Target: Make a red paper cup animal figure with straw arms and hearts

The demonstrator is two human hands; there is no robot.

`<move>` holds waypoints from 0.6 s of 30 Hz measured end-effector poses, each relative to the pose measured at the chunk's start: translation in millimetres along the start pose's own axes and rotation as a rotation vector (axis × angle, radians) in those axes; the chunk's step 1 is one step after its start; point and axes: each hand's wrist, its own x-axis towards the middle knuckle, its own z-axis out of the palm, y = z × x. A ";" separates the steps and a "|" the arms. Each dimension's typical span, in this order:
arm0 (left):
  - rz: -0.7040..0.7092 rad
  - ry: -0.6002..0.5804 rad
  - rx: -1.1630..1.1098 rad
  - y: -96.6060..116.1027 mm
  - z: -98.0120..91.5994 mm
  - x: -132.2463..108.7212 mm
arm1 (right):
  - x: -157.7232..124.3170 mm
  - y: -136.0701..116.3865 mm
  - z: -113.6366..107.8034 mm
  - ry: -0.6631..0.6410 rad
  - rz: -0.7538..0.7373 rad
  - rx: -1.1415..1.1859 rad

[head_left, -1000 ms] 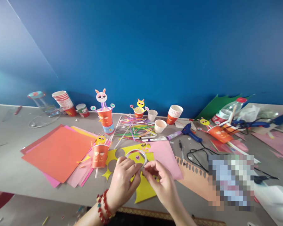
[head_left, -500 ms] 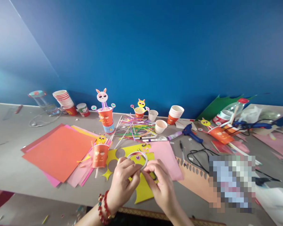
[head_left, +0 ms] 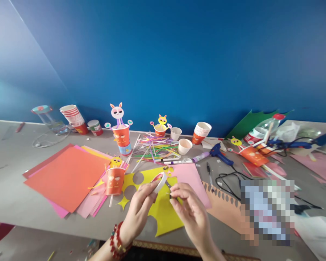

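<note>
My left hand [head_left: 139,211], with red bead bracelets at its wrist, holds a roll of white tape [head_left: 161,182] tilted above the yellow paper [head_left: 165,217]. Just right of the roll is my right hand [head_left: 189,207], its thumb and fingers drawn together; what they pinch, if anything, is too small to make out. A dark tool, perhaps scissors, lies partly hidden behind its fingertips. Round holes mark the yellow paper. Left of the hands stands an orange cup [head_left: 115,181] with a yellow paper figure on it.
Orange and pink sheets [head_left: 67,177] lie at the left. Thin coloured strips [head_left: 154,146], paper cups [head_left: 185,146] and a stack of cups [head_left: 201,132] stand or lie behind. A blue glue gun [head_left: 221,155] with a black cord lies at the right, near an orange sheet [head_left: 225,206].
My hands have moved apart a little. The tape roll has turned from nearly flat to more edge-on and stays in my left hand, while my right hand has come off it.
</note>
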 end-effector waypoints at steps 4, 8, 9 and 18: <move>0.163 -0.014 0.218 3.0 -3.8 8.5 | 1.7 3.6 4.1 -0.004 0.106 0.045; 0.251 -0.128 0.589 -10.1 -14.3 20.3 | 4.4 9.9 1.3 -0.072 0.199 0.069; 0.246 -0.163 0.674 -15.2 -16.4 22.0 | 4.7 11.6 0.8 -0.092 0.215 0.063; 0.188 -0.284 0.811 -30.5 -14.6 16.3 | 17.5 43.8 0.6 -0.237 0.187 -0.205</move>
